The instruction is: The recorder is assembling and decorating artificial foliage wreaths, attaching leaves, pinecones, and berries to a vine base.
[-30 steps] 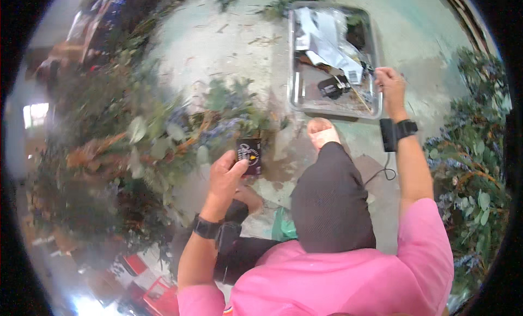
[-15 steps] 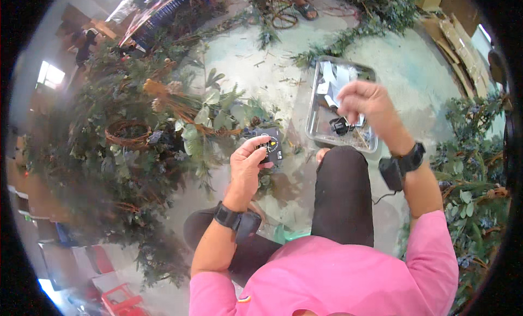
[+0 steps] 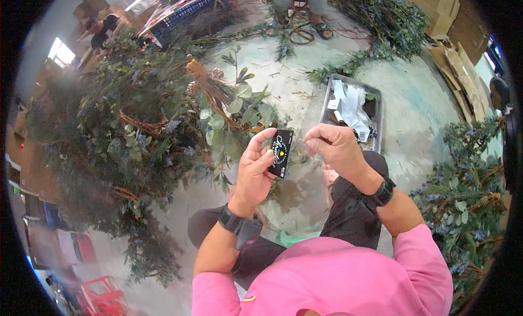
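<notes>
A small black card (image 3: 281, 154) with pale lettering and a yellow mark stands upright in my left hand (image 3: 256, 166), pinched between thumb and fingers. Just right of it, my right hand (image 3: 333, 149) is closed in a pinch, its fingertips apart from the card. Whatever lies between those fingertips is too small or too clear to make out. Beyond my right hand is a clear plastic bin (image 3: 379, 117) holding white paper strips (image 3: 348, 106) and other small items; its near end is partly hidden by my hand and knee.
Left of me is a big heap of greenery garlands (image 3: 125, 136) with brown twig rings (image 3: 143, 125). More greenery (image 3: 463, 190) lies along the right. Ahead are a blue crate (image 3: 188, 16) and another person's legs (image 3: 299, 2). Cardboard (image 3: 463, 71) leans at far right; a red stool (image 3: 103, 297) is at lower left.
My right hand has come down and left from over the bin to beside the card. The card has turned to show more of its face, and my view has shifted slightly.
</notes>
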Motion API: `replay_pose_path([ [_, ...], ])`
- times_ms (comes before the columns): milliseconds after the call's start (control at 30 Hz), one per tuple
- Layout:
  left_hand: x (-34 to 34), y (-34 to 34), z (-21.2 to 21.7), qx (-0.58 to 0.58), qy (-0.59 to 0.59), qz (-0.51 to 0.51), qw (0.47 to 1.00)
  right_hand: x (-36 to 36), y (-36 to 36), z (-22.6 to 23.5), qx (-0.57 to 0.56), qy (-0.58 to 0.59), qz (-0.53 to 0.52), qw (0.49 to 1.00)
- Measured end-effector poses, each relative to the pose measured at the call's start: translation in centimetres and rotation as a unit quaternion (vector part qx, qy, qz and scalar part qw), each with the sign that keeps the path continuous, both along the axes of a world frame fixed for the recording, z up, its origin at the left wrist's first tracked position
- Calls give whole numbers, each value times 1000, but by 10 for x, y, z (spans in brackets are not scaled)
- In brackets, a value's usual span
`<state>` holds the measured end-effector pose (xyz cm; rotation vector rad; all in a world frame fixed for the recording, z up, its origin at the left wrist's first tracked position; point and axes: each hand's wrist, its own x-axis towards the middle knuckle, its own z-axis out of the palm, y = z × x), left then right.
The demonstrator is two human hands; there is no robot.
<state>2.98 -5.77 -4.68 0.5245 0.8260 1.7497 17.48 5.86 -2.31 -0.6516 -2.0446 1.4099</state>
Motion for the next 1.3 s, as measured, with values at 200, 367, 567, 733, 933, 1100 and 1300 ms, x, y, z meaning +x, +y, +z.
replay_pose_path([
  [200,-3,-4,-8,-1,-1,-13,1000,-7,-8,-1,-23,42,15,999],
  [367,0,-5,-9,-2,0,-29,1000,-4,-9,-1,-46,41,22,998],
  [567,3,-5,-9,1,2,-29,1000,-1,-8,4,-44,26,25,998],
  [733,6,-3,-8,10,-21,-59,998,1,-4,-4,-72,31,19,997],
  [933,5,-2,-17,10,-5,-60,998,-1,-9,-6,-116,49,31,992],
  [1100,6,-3,-26,-26,43,-69,996,-6,-10,-6,-228,99,65,966],
  [1300,-6,-7,-40,-160,313,-18,936,-18,1,-43,-287,67,143,945],
])
